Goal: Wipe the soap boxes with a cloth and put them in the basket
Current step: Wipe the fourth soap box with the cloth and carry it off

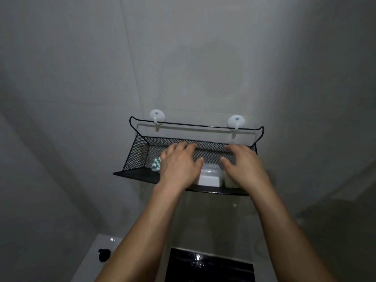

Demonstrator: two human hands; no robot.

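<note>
1. Up on the grey wall, a black mesh basket (138,151) hangs from two white hooks (157,117), and both your hands are inside it.
2. Your left hand (179,161) lies flat, palm down, with its fingers spread out. It covers something, but you cannot tell what is under it.
3. Your right hand (242,163) is also flat with its fingers apart, over the right part of the basket. It holds nothing that shows.
4. Between your hands sits a white soap box (209,177) with a see-through lid, down on the basket floor by the front edge. A second pale box seems to sit just to its right, mostly hidden.
5. Just left of your left hand, a green and white cloth (156,164) peeks out. It is inside the basket too.
6. It looks like you are at the start or the very end; you cannot tell if the boxes are wiped.
7. If they are not, your next move is to pick up the cloth with one hand and one box with the other.
</note>
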